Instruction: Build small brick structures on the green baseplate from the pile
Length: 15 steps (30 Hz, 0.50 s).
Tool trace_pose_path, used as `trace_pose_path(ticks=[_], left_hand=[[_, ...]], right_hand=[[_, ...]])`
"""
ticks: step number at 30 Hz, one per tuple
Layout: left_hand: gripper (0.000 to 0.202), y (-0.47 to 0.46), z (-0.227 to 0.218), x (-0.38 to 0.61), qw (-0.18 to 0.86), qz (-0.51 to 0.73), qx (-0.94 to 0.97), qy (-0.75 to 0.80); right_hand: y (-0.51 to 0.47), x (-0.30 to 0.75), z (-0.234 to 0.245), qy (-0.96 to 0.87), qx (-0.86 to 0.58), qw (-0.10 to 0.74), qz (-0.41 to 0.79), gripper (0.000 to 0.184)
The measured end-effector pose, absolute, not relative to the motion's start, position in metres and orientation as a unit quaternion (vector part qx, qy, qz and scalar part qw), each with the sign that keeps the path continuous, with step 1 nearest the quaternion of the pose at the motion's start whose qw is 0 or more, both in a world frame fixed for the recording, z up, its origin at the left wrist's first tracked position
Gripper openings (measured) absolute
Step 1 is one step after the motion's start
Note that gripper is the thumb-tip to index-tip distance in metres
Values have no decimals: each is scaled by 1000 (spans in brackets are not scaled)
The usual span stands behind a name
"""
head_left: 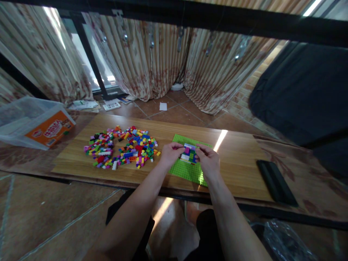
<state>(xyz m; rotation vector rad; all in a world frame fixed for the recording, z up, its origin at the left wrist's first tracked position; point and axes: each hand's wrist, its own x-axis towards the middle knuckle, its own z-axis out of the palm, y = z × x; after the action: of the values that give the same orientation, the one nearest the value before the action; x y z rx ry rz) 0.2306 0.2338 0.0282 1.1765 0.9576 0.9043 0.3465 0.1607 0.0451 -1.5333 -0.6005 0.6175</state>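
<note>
A small structure of toy building bricks [187, 157], in white, magenta, blue and green, is on the bright green studded baseplate [187, 175]. My left hand [170, 155] grips its left side, thumb and fingers bent together at the edge. From the right, my right hand [209, 159] closes its fingertips on the opposite side. Fingers cover parts of both edges, so whether a loose brick is pinched there cannot be made out. Left of the baseplate, a pile of loose toy bricks [138, 148] in many colours is spread in a rough ring.
The baseplate and pile lie on a wooden board [233, 166]. At the far left stands a clear plastic bin [19, 119] with an orange label. A black elongated case [276, 181] lies at the board's right end. Beyond are striped curtains [163, 61] and papers on the floor.
</note>
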Motion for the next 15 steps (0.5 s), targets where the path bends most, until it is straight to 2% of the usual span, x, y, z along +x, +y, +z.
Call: trace_pose_path(ticks=[15], left_hand=[[10, 245, 37, 240, 661, 333, 495, 456]], right_hand=[[167, 348, 37, -297, -692, 614, 235, 35]])
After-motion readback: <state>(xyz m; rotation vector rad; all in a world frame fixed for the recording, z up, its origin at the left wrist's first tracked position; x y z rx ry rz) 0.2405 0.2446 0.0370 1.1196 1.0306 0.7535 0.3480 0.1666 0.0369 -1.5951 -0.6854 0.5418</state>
